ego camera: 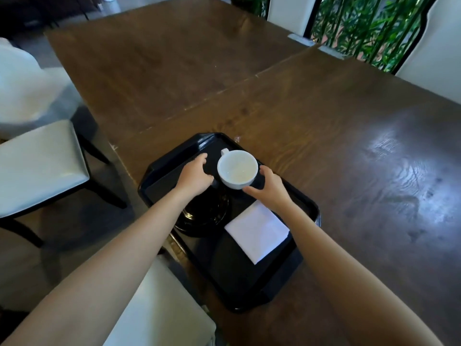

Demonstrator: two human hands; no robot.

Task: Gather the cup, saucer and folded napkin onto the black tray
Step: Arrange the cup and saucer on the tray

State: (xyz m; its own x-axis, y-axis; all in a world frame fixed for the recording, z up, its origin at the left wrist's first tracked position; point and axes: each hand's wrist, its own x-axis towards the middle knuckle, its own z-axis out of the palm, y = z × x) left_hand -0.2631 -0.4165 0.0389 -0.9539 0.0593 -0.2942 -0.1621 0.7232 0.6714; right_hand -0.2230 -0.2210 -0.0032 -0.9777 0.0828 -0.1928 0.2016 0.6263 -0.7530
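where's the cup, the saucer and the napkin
cup [237, 168]: head view, on the pale inside of the bowl
saucer [209, 216]: head view, on its dark glossy surface near the left forearm
napkin [258, 232]: head view, on the middle of the white folded square

Probably a café or restaurant: long wooden counter [299, 116], white-cushioned chairs [40, 156] (dark frames), black serving tray [172, 171], bamboo screen [369, 28] behind.
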